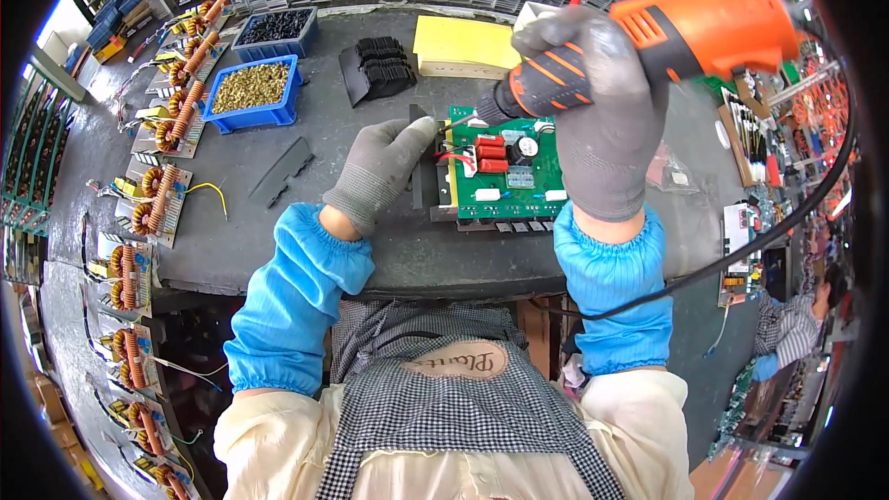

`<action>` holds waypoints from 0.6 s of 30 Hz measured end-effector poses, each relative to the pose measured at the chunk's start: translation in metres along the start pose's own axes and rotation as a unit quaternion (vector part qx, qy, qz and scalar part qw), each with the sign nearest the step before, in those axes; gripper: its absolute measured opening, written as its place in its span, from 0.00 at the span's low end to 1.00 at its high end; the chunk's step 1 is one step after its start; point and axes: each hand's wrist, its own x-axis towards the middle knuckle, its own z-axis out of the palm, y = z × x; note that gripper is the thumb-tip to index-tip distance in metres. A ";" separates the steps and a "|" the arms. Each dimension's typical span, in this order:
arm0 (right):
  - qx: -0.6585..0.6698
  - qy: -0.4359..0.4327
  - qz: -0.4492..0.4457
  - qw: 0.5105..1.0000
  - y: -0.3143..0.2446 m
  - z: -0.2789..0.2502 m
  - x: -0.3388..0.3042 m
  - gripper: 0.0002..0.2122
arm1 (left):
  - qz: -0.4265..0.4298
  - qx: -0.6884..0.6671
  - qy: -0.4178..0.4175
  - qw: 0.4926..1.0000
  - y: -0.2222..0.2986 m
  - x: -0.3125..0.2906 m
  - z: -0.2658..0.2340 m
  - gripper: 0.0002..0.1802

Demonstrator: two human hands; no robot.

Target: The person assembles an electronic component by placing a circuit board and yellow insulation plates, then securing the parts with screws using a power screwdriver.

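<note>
My gloved right hand (607, 120) wraps round an orange and black electric screwdriver (713, 23). The tool lies nearly level, its tip pointing left at the upper left edge of a green circuit board (472, 208). Whether the bit touches a screw there is too small to tell. Red cylinders, white blocks and a round black-and-white capacitor (526, 148) stand on the board. My left hand (380, 167), also gloved, is closed on an upright black plate (426, 187) along the board's left side, thumb near its top. Its other fingers are partly hidden.
Blue bins hold brass-coloured screws (250, 88) and small black parts (278, 26). Black brackets (378, 69), a yellow pad (463, 42) and a flat dark strip (282, 171) lie beyond. Coil assemblies (159, 194) line the left. The tool's black cable (741, 259) arcs down the right. Another person (787, 329) sits far right.
</note>
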 end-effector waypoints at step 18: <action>-0.138 -0.227 0.073 0.961 0.016 0.038 0.045 0.14 | -0.024 -0.059 -0.021 0.998 0.002 -0.003 -0.002 0.26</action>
